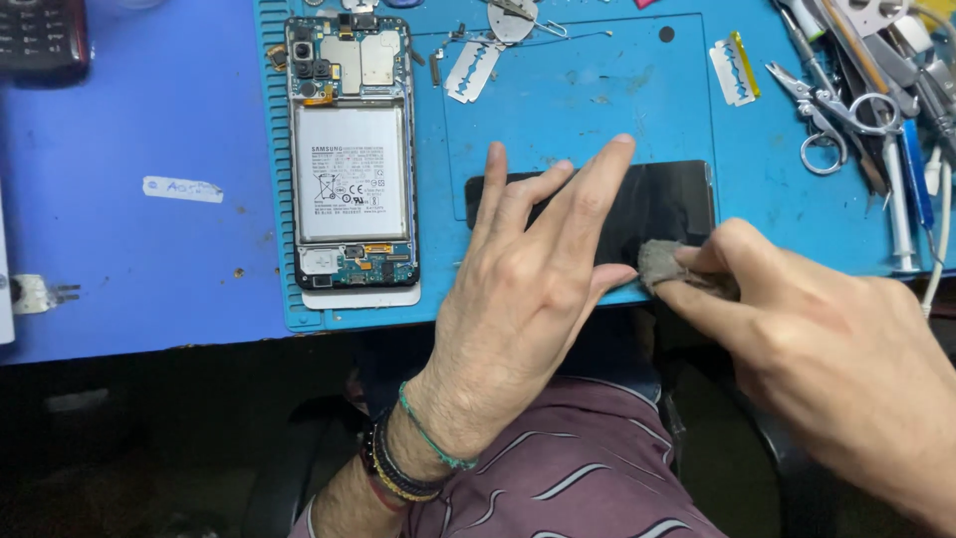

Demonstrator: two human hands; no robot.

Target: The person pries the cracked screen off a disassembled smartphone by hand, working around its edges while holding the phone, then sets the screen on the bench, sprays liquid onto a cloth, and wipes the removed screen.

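A black phone screen panel [667, 204] lies flat near the front edge of the blue work mat [597, 90]. My left hand [528, 289] presses down on it with fingers spread, covering its left half. My right hand [817, 349] pinches a small grey cloth [662, 267] against the panel's lower right part. An opened phone [351, 159] with its white battery and circuit boards exposed lies on the mat to the left of my left hand.
Two razor blades [473, 70] [734, 70] lie on the mat's far side. Small scissors [827, 115], tweezers, a syringe and other tools crowd the right edge. A dark handset [40, 35] sits top left, a small white label [182, 188] on the blue table.
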